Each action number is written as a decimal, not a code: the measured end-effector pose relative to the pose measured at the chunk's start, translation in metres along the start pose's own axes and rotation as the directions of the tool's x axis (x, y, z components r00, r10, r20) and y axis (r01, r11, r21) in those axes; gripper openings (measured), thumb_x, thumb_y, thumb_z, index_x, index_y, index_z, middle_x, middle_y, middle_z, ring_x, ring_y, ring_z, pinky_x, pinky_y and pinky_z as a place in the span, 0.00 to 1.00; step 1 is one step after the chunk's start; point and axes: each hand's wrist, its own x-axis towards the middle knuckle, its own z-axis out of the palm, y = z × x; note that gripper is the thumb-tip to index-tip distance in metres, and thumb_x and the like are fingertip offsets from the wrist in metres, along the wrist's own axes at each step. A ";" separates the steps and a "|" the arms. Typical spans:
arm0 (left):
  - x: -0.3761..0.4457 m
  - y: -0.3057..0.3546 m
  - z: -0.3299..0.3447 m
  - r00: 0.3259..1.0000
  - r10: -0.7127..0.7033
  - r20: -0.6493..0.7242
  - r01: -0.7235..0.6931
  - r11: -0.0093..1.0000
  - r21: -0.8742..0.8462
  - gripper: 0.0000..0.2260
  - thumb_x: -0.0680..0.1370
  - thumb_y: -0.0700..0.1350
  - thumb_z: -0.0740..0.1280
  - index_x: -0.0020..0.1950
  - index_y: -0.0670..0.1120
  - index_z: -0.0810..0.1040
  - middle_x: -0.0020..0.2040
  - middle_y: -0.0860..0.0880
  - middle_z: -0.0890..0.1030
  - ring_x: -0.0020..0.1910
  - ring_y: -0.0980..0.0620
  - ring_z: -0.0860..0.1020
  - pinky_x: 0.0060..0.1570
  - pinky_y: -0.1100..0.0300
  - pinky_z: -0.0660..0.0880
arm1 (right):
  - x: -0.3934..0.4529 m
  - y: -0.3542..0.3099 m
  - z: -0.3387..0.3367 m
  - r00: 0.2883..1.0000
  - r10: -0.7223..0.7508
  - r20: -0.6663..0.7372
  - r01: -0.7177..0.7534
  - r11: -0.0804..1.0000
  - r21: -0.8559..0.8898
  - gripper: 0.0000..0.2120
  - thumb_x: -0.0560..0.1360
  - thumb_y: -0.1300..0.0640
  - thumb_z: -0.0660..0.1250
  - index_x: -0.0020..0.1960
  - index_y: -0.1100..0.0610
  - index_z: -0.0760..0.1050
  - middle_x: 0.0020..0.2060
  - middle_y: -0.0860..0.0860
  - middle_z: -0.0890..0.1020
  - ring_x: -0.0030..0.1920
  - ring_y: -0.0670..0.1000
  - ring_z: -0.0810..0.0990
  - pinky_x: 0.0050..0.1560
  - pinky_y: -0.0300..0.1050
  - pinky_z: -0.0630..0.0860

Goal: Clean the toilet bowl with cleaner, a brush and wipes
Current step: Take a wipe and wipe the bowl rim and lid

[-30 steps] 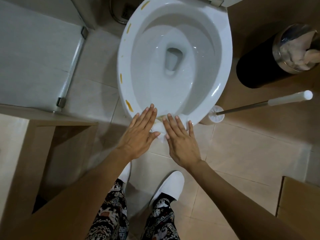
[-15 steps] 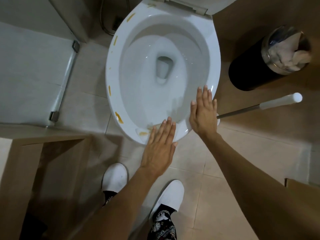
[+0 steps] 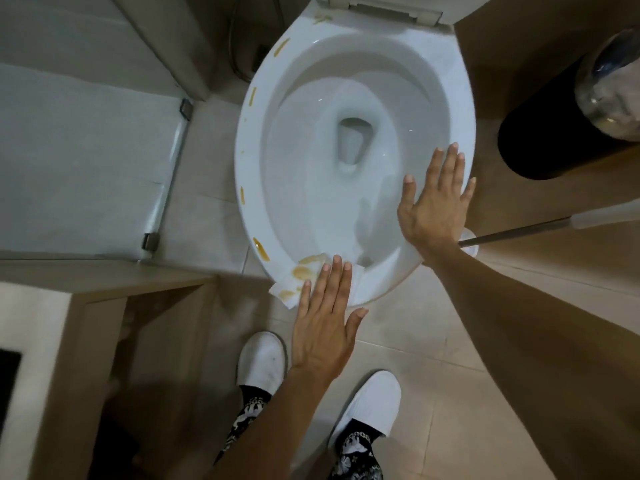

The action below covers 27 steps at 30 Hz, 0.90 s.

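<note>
Left hand [image 3: 323, 336] flat, fingers straight, pressing stained wipe [image 3: 298, 284] on toilet bowl [image 3: 349, 81] front rim; right hand [image 3: 434, 202] flat, fingers straight, on right rim.

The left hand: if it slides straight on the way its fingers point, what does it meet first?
The left hand presses flat on the wipe at the front rim. Its fingers point up into the bowl, so it would probably pass the rim's inner edge and meet the bowl's inner wall; depth is unclear.

wipe [image 3: 294, 284] part hidden under left hand [image 3: 323, 336] fingers | brush handle [image 3: 519, 232] cut off at right edge, head hidden behind right hand [image 3: 434, 206] and toilet rim [image 3: 464, 109] | bin [image 3: 568, 123] cropped right, contents blurred
</note>
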 end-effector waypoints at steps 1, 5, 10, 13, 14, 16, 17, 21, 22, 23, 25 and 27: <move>0.000 -0.006 -0.002 1.000 -0.007 0.006 0.007 1.000 0.008 0.27 0.82 0.58 0.41 0.78 0.46 0.50 0.78 0.49 0.52 0.77 0.52 0.50 0.73 0.52 0.48 | 0.000 0.000 0.000 1.000 0.000 -0.009 0.000 1.000 0.021 0.31 0.81 0.42 0.43 0.79 0.57 0.44 0.78 0.54 0.45 0.78 0.53 0.43 0.75 0.58 0.42; 0.005 -0.028 -0.012 1.000 -0.005 0.006 0.005 1.000 0.013 0.28 0.82 0.59 0.41 0.78 0.46 0.51 0.78 0.49 0.52 0.77 0.52 0.50 0.73 0.52 0.47 | 0.000 -0.001 -0.002 1.000 0.008 -0.026 -0.007 0.999 0.039 0.31 0.81 0.43 0.43 0.79 0.58 0.45 0.78 0.54 0.45 0.78 0.52 0.43 0.76 0.58 0.44; 0.015 -0.045 -0.022 0.993 -0.111 -0.033 0.110 0.993 -0.030 0.28 0.82 0.59 0.39 0.78 0.45 0.49 0.78 0.47 0.49 0.77 0.52 0.46 0.74 0.55 0.42 | 0.000 -0.001 -0.004 0.999 0.016 -0.032 -0.015 0.999 0.051 0.31 0.81 0.44 0.43 0.79 0.58 0.46 0.78 0.54 0.45 0.78 0.52 0.43 0.76 0.58 0.45; 0.018 -0.050 -0.025 0.987 -0.150 -0.049 0.149 0.988 -0.035 0.29 0.82 0.60 0.39 0.78 0.45 0.48 0.78 0.46 0.46 0.77 0.50 0.44 0.74 0.55 0.41 | 0.000 -0.001 -0.005 0.999 0.024 -0.036 -0.022 0.998 0.058 0.31 0.81 0.43 0.43 0.79 0.58 0.46 0.78 0.53 0.46 0.78 0.52 0.43 0.76 0.58 0.45; 0.017 -0.049 -0.025 0.986 -0.159 -0.053 0.157 0.987 -0.034 0.29 0.82 0.60 0.39 0.78 0.44 0.48 0.78 0.45 0.46 0.77 0.50 0.45 0.74 0.55 0.42 | -0.001 -0.001 -0.004 0.999 0.025 -0.036 -0.023 0.998 0.058 0.31 0.81 0.43 0.43 0.79 0.58 0.46 0.78 0.53 0.45 0.78 0.51 0.43 0.76 0.57 0.45; 0.013 -0.046 -0.024 0.983 -0.174 -0.060 0.171 0.984 -0.060 0.30 0.82 0.60 0.39 0.78 0.43 0.48 0.78 0.44 0.47 0.77 0.48 0.46 0.74 0.55 0.43 | -0.001 -0.001 -0.004 0.999 0.027 -0.039 -0.025 0.998 0.056 0.31 0.81 0.43 0.43 0.79 0.58 0.46 0.78 0.53 0.45 0.78 0.51 0.43 0.76 0.57 0.45; 0.011 -0.043 -0.023 0.982 -0.181 -0.059 0.176 0.981 -0.082 0.30 0.82 0.60 0.40 0.78 0.43 0.47 0.78 0.44 0.47 0.77 0.48 0.45 0.74 0.55 0.43 | 0.000 -0.001 -0.004 0.999 0.028 -0.040 -0.026 0.998 0.054 0.31 0.81 0.43 0.43 0.79 0.58 0.46 0.78 0.53 0.45 0.78 0.51 0.43 0.76 0.57 0.45; 0.010 -0.043 -0.021 0.977 -0.207 -0.061 0.199 0.973 -0.119 0.30 0.81 0.60 0.40 0.78 0.43 0.46 0.78 0.45 0.46 0.77 0.49 0.44 0.74 0.57 0.42 | 0.000 -0.001 -0.005 0.999 0.033 -0.024 -0.032 0.999 0.044 0.31 0.81 0.44 0.43 0.79 0.57 0.45 0.78 0.52 0.45 0.78 0.51 0.42 0.76 0.57 0.44; 0.015 -0.045 -0.022 0.974 -0.218 -0.067 0.209 0.971 -0.117 0.30 0.81 0.61 0.40 0.78 0.43 0.46 0.78 0.45 0.45 0.77 0.49 0.44 0.74 0.57 0.41 | 0.000 -0.001 -0.005 0.999 0.035 -0.024 -0.034 0.999 0.041 0.31 0.81 0.44 0.43 0.79 0.57 0.45 0.78 0.52 0.44 0.78 0.51 0.42 0.76 0.57 0.44; 0.021 -0.047 -0.024 0.970 -0.231 -0.073 0.222 0.968 -0.117 0.31 0.81 0.61 0.39 0.78 0.43 0.45 0.78 0.45 0.44 0.77 0.49 0.43 0.74 0.57 0.40 | 0.000 0.000 -0.005 0.999 0.034 -0.024 -0.033 0.999 0.043 0.31 0.81 0.44 0.43 0.79 0.57 0.45 0.78 0.52 0.44 0.78 0.51 0.42 0.76 0.57 0.44; 0.037 -0.053 -0.031 0.964 -0.256 -0.076 0.245 0.961 -0.127 0.33 0.78 0.64 0.34 0.77 0.44 0.42 0.77 0.47 0.41 0.76 0.51 0.39 0.73 0.58 0.37 | 0.000 -0.001 -0.005 0.999 0.035 -0.025 -0.033 0.998 0.050 0.30 0.81 0.44 0.44 0.79 0.57 0.45 0.78 0.52 0.45 0.78 0.51 0.42 0.76 0.57 0.45; 0.054 -0.060 -0.037 0.960 -0.273 -0.055 0.264 0.955 -0.135 0.36 0.75 0.65 0.29 0.76 0.44 0.40 0.76 0.48 0.38 0.75 0.53 0.36 0.73 0.58 0.36 | 0.000 -0.001 -0.005 0.999 0.038 -0.024 -0.037 0.998 0.052 0.31 0.81 0.43 0.43 0.79 0.57 0.45 0.78 0.52 0.45 0.78 0.51 0.42 0.76 0.57 0.45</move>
